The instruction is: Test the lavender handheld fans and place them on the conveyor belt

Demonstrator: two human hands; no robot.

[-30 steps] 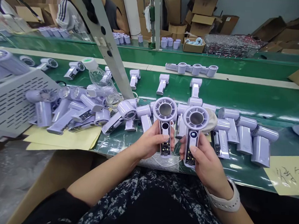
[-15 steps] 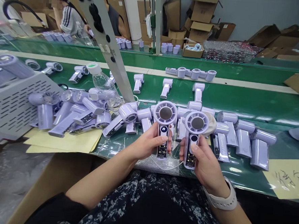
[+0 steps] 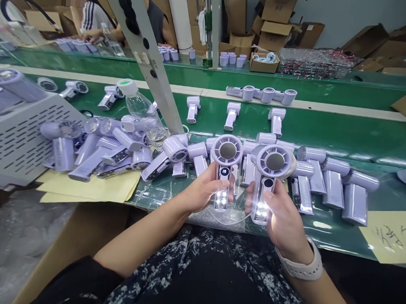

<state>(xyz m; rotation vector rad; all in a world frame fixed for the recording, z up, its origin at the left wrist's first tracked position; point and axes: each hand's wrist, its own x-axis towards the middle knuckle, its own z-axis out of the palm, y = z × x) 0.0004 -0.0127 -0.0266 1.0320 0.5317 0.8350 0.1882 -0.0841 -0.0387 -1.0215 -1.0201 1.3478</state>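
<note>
Two lilac handheld fans are held upright side by side above the bench's near edge. My left hand (image 3: 206,187) is closed round the handle of the left fan (image 3: 227,150), thumb on its front; its small round display reads 20. Around the handle of the right fan (image 3: 274,162) my right hand (image 3: 283,216) is closed, thumb below a dark round display. White lights shine in the lower handles of both fans. Behind them, more lilac fans (image 3: 333,180) stand and lie along the bench, partly hidden by the held ones.
A heap of fans (image 3: 96,150) lies on yellow paper (image 3: 84,188) at left, beside a slotted grey box (image 3: 35,137). A clear bottle (image 3: 140,107) leans by a slanted metal post (image 3: 156,75). Fans lie across the green belt (image 3: 304,126). Co-workers (image 3: 94,24) sit opposite.
The lights in both handles have come on. The right fan's head has shifted slightly right and turned a little. Both hands keep their hold; the whole view has shifted slightly.
</note>
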